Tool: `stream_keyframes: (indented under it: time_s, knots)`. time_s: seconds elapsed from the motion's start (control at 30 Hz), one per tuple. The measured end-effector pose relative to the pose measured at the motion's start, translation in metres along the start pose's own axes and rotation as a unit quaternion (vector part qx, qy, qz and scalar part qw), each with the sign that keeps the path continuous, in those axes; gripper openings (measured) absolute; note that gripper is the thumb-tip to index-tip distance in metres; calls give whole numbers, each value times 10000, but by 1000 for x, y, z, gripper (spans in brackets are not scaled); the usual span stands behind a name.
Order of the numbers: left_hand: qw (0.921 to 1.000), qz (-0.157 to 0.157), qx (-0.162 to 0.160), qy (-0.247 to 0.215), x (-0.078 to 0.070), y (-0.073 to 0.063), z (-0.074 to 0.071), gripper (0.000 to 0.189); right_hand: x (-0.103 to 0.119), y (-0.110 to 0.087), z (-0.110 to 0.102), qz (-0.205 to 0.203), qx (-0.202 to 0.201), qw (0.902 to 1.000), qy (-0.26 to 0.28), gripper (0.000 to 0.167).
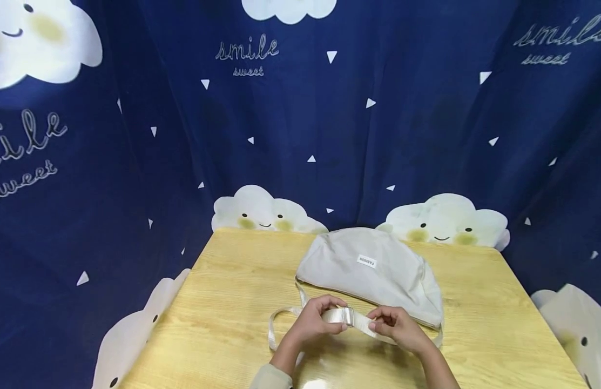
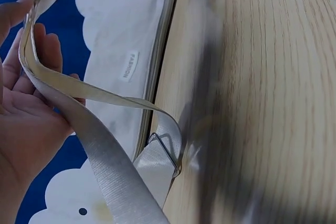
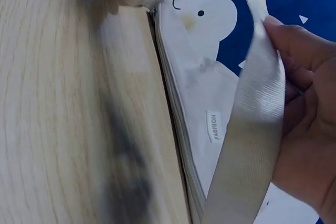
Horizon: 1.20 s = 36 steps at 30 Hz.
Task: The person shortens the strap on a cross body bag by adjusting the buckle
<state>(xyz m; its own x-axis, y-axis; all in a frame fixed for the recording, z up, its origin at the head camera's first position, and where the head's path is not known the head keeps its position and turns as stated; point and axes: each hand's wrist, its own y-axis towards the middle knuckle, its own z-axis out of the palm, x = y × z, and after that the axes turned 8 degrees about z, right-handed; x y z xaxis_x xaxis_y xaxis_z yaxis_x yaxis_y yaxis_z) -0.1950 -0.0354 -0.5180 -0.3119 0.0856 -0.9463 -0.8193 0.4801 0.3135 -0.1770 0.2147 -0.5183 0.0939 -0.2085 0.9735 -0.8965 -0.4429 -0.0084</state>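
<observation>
A pale cream handbag (image 1: pixel 339 265) with a small FASHION label (image 1: pixel 366 261) lies on the table, its zipped edge toward me. In front of it my two hands hold up its flat webbing strap (image 3: pixel 252 124). My left hand (image 1: pixel 311 325) pinches the strap between thumb and fingers, just left of a metal slide buckle (image 1: pixel 348 316). To the buckle's right, my right hand (image 1: pixel 399 328) pinches the single band with thumb and fingertips. In the left wrist view, the strap runs doubled from the left hand, and one layer bends down to a metal ring (image 2: pixel 164 155).
Loose strap (image 1: pixel 272 327) curls on the wooden table (image 1: pixel 222 302) left of the left hand. More strap (image 1: pixel 439 337) comes down at the bag's right end. A dark blue curtain (image 1: pixel 290 119) with clouds hangs behind and along both sides.
</observation>
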Motion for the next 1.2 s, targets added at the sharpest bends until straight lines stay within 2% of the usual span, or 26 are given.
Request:
stream_keyframes:
  time_s: [0.13, 0.27, 0.37, 0.57, 0.7, 0.83, 0.97, 1.2]
  knots:
    - [9997, -78, 51, -240, -10, -3, 3, 39, -6, -2, 1, 16, -134, 9998, 176, 12]
    - [9993, -32, -67, -355, -23, -2, 4, 39, -7, 0, 0, 103, -223, 9989, 387, 12]
    - [9991, 1, -145, -386, -26, -1, 4, 38, -8, 1, 0, 139, -241, 9984, 500, 12]
    - [9995, 38, -189, -252, -26, -2, 5, 37, -9, 2, 3, 116, -268, 9971, 704, 15]
    - [9994, -31, -252, -235, -23, -3, 4, 37, -10, 6, 9, -44, -315, 9966, 756, 15]
    - [9992, -7, -190, -342, -22, -2, 4, 37, -11, 11, 13, -240, -303, 9959, 812, 11]
    - [9993, 42, -91, -365, -20, -2, 5, 37, -10, 15, 18, -397, -130, 9942, 992, 10]
    - [9998, 87, -83, -142, -20, -1, 7, 41, -5, 20, 26, -265, -117, 9916, 1258, 16]
